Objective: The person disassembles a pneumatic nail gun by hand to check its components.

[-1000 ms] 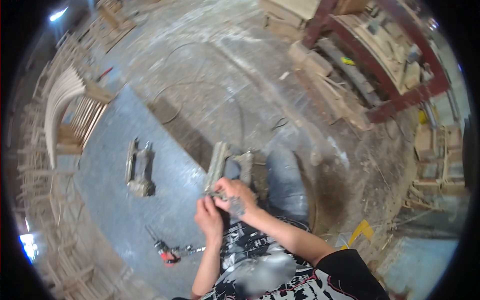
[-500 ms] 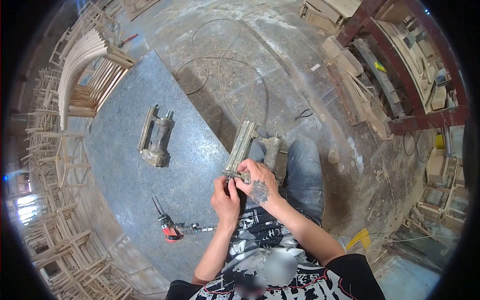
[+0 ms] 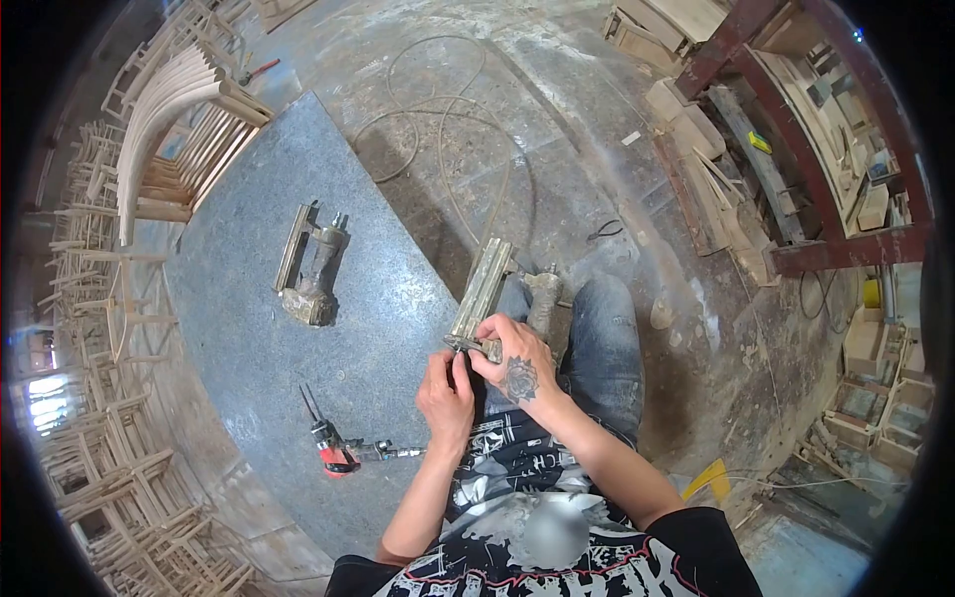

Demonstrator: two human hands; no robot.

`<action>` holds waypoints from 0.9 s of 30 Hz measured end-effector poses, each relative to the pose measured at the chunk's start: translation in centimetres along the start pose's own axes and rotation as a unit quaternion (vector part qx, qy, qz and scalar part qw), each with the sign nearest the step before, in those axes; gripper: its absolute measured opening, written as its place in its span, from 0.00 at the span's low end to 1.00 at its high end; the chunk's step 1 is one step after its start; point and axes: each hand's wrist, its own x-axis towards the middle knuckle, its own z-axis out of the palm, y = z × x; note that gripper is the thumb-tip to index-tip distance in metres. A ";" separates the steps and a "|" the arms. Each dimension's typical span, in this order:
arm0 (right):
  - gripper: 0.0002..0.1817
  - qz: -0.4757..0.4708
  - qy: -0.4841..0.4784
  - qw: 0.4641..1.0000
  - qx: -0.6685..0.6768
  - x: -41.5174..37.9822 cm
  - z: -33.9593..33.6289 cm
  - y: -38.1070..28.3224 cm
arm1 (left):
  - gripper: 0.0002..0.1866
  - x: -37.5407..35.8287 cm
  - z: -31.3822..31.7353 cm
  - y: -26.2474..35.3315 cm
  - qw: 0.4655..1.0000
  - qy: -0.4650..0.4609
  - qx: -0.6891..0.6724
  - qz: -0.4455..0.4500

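A worn, dusty nail gun [image 3: 481, 289] rests across my lap, its long magazine pointing away from me. My right hand [image 3: 517, 360] is closed around its nose end. My left hand [image 3: 447, 393] pinches at the tip of that nose with thumb and fingers; any small part between them is too hidden to make out. On the blue-grey tabletop [image 3: 378, 298] to the left lies a second nail gun [image 3: 312, 269]. Nearer to me on the same surface is a red and black tool [image 3: 336, 450] with two thin prongs and a metal fitting.
A thin air hose [image 3: 441, 149] loops over the floor ahead. Small pliers [image 3: 605, 230] lie on the floor beyond my knee. Curved wooden parts [image 3: 164, 119] are stacked at the far left, with chair frames [image 3: 129, 438] below. A dark red rack [image 3: 846, 249] holds wood pieces at the right.
Both hands stay at the nose of the nail gun with only slight finger movement. The view has shifted a little.
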 end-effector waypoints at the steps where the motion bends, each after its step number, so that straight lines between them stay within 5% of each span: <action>1: 0.17 -0.009 0.004 1.000 -0.003 0.0 0.0 0.0 | 0.06 0.0 0.1 -0.1 1.000 0.005 0.003 0.005; 12: 0.15 -0.036 0.010 0.999 -0.012 0.0 -0.4 -0.4 | 0.05 0.7 -0.1 0.3 0.998 0.018 0.002 0.054; 18: 0.14 -0.046 0.024 0.997 -0.055 0.1 -0.1 -0.6 | 0.12 1.0 -0.2 -0.5 0.936 -0.139 -0.235 -0.222; 21: 0.14 -0.038 0.011 0.996 -0.078 0.1 -0.1 -0.9 | 0.12 1.0 -0.4 -1.1 0.934 -0.157 -0.236 -0.218; 27: 0.14 -0.037 0.014 0.995 -0.095 0.2 -0.1 -1.0 | 0.07 0.3 -0.6 0.4 0.995 -0.017 -0.087 -0.055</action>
